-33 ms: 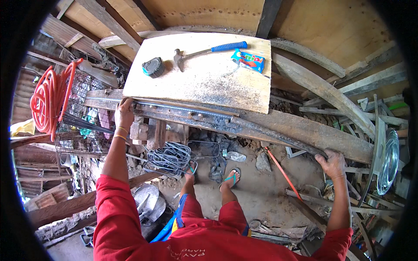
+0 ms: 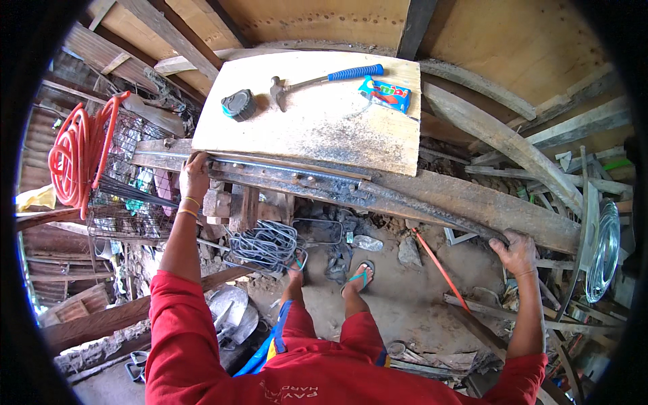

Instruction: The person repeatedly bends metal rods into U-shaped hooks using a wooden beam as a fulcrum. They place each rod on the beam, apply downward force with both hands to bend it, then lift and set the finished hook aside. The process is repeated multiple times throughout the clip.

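Note:
My left hand (image 2: 195, 174) is closed over a thin ribbed steel rod (image 2: 283, 169), which lies along a thick wooden plank (image 2: 459, 196). Nails or pegs (image 2: 295, 177) stick up from the plank beside the rod. The rod's right end meets a dark metal pipe (image 2: 432, 210); whether it runs inside cannot be made out. At the pipe's far right end, my right hand (image 2: 516, 254) is wrapped round it. Behind the plank, a pale plywood board (image 2: 317, 135) carries a claw hammer (image 2: 324, 79) with a blue grip, a tape measure (image 2: 238, 105) and a blue packet (image 2: 385, 94).
Bent steel rod loops (image 2: 263, 244) lie by my left foot. A coiled orange hose (image 2: 71, 158) hangs at the left near wire mesh (image 2: 128, 202). Coiled wire (image 2: 603, 253) and timber scraps crowd the right. A plastic bottle (image 2: 366, 243) and a stone (image 2: 409, 252) rest on the ground.

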`<state>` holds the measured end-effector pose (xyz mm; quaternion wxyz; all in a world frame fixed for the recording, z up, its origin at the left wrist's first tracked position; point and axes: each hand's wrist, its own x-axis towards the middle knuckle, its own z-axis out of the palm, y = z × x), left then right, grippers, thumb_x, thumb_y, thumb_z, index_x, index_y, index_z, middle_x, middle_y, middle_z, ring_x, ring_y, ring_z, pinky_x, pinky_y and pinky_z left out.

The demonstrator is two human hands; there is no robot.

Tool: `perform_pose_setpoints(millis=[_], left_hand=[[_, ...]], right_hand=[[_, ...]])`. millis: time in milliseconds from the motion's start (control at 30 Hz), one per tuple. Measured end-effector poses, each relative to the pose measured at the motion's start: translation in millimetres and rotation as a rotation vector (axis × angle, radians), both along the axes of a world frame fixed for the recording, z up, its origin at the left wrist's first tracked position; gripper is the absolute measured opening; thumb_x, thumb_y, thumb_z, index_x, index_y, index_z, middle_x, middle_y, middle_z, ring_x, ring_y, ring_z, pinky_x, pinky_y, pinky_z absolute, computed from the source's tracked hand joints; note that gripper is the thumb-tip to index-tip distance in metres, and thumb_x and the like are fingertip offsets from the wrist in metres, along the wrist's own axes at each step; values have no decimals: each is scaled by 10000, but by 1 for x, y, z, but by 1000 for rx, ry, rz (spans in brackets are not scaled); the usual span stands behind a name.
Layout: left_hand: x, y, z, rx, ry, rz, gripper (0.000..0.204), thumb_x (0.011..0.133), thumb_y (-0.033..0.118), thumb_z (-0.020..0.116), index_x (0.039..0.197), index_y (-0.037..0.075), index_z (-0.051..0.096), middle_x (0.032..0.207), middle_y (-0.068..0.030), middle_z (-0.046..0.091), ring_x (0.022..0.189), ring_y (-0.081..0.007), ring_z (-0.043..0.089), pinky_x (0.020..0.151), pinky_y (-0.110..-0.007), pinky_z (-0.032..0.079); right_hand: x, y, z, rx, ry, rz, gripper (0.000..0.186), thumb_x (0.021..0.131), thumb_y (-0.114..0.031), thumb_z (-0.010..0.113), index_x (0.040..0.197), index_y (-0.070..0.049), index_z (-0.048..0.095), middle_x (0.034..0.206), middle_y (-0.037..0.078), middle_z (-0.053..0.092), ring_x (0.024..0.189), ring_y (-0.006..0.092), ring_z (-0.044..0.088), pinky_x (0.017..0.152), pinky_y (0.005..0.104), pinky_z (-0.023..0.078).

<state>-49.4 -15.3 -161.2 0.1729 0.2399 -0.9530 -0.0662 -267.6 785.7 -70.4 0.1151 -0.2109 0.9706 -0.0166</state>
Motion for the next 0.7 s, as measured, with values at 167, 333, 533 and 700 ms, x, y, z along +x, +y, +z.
perform_pose_setpoints(millis=[167, 333, 533, 700], left_hand=[[7, 50, 23, 66, 105, 239, 373, 964, 87, 596, 1336, 107, 595, 1292, -199, 603, 1124, -434, 626, 962, -469, 516], [23, 245, 43, 202, 283, -126, 340, 768, 15, 712, 1098, 87, 673, 1147, -147, 674, 1060, -359, 638, 975, -495, 492], [-33, 499, 59, 541, 135, -1088, 456, 761, 134, 711, 1209, 69, 656, 1258, -197, 610, 1214, -382, 586, 1083, -483, 468], [-78, 613, 66, 307, 36, -1180, 496, 829, 165, 688, 1276, 11, 538, 1205, -180, 642, 1194, -344, 594, 1101, -520, 380]], right_hand=[[37, -4, -12, -80, 48, -88, 617, 829, -631, 703, 986, -35, 747, 866, 275, 701, 877, 471, 683, 786, 527, 546], [98, -13, -31, -142, -131, -231, 586, 840, -602, 712, 835, -17, 678, 814, 279, 672, 832, 478, 661, 723, 547, 508], [91, 2, -30, -244, -200, -149, 465, 860, -498, 718, 915, -38, 678, 883, 243, 697, 868, 478, 657, 768, 551, 511], [98, 6, -37, -144, -147, -168, 236, 844, -246, 680, 989, -61, 691, 1005, 239, 711, 985, 447, 669, 835, 543, 531]])
